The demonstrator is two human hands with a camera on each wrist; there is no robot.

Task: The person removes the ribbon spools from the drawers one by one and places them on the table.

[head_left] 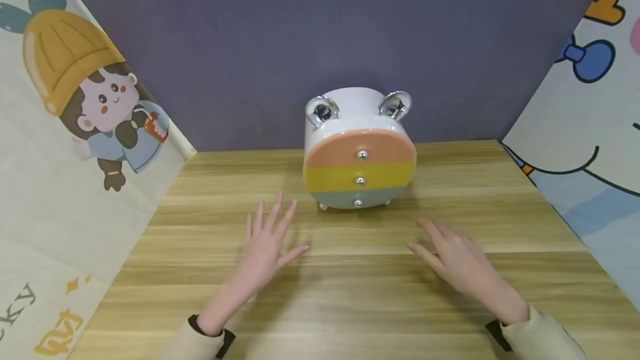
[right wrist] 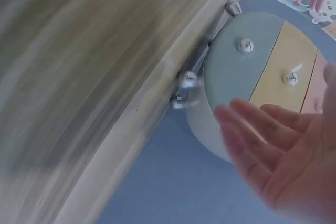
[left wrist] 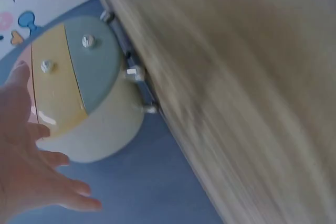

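A small round drawer box (head_left: pixel 360 174) stands on short silver feet toward the back of the table. Its front has an orange, a yellow and a grey-green drawer, each with a silver knob (head_left: pixel 360 181), and two silver ears (head_left: pixel 322 110) sit on its white top. My left hand (head_left: pixel 265 251) is held out in front of it to the left, fingers spread and holding nothing. On the right, my right hand (head_left: pixel 457 257) reaches toward the box with fingers slightly bent, palm showing bare in the right wrist view. Both hands are apart from the box.
The wooden table (head_left: pixel 360 299) ends at a dark blue-grey back wall (head_left: pixel 250 60). A side panel (head_left: pixel 50 193) with a cartoon child stands on the left, another panel (head_left: pixel 560 121) with cartoon drawings on the right.
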